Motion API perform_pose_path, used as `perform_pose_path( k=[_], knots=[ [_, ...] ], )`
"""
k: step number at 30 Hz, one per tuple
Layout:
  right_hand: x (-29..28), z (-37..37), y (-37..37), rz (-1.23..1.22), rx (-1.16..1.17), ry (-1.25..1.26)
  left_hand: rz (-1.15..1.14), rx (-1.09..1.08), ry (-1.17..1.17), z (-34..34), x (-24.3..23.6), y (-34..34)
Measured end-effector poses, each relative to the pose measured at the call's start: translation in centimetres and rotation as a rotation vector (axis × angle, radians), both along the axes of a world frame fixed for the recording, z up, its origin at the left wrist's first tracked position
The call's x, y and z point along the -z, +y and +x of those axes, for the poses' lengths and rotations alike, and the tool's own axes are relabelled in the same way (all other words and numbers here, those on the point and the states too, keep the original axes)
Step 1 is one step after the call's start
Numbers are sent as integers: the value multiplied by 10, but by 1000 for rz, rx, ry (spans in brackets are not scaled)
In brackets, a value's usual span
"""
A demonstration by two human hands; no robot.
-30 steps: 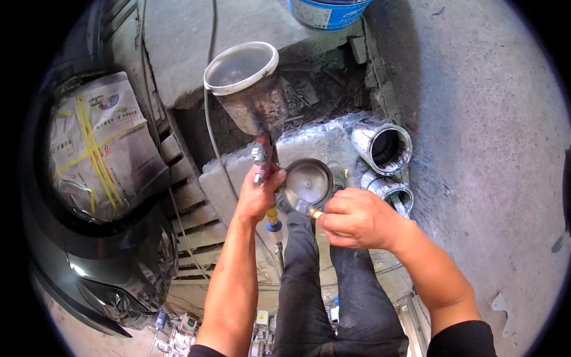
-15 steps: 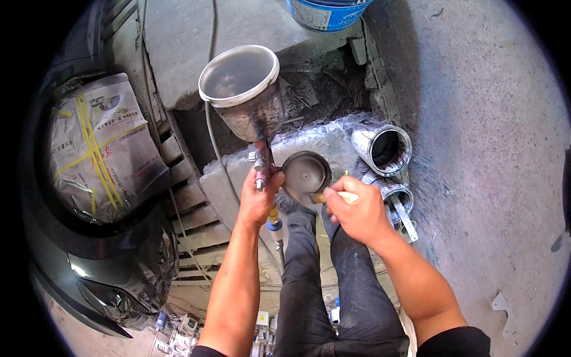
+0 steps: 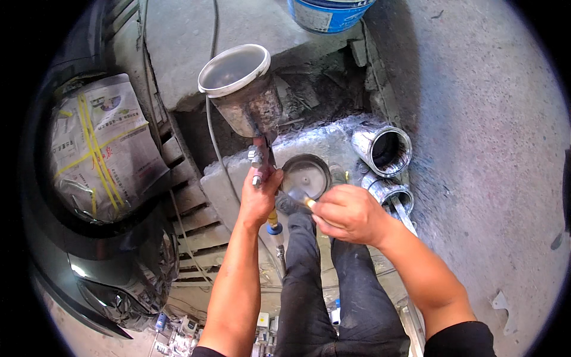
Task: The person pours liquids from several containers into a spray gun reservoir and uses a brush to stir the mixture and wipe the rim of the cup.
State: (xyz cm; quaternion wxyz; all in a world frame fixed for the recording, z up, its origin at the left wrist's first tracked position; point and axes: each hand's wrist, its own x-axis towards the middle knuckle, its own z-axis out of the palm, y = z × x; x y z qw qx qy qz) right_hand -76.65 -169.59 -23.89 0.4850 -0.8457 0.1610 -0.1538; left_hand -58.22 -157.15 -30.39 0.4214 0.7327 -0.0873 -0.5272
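My left hand (image 3: 260, 196) is closed on a red-brown spray gun (image 3: 261, 157), with a stained, white-rimmed cup (image 3: 241, 104) on top and a yellow-and-blue hose fitting (image 3: 274, 228) below. Just right of the gun is a round, dark-rimmed metal dish (image 3: 306, 172), pale grey inside; what supports it is unclear. My right hand (image 3: 351, 214) is closed on a pale-handled brush (image 3: 308, 202), its blurred tip at the dish's lower inside.
A dark car body (image 3: 101, 262) and a paper-covered, taped bundle (image 3: 104, 149) lie left. Two metal cans (image 3: 400, 138) lie on their sides at right, near a broken concrete edge (image 3: 315, 134). A blue bucket (image 3: 327, 18) stands at top; hoses (image 3: 214, 143) cross the slatted ground.
My right hand and brush moved right and up half a second ago, then back down-left toward the dish's lower left. The gun's cup tilted and shifted slightly left.
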Motion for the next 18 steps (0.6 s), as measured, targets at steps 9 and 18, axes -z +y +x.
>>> perform_pose_path(
  k=[9, 18],
  knots=[
    [6, 14, -19, -77, 344, 98, -42, 43, -57, -4, 5, 6],
    [-15, 1, 19, 171, 464, 402, -131, 15, -202, -13, 9, 11]
  ],
)
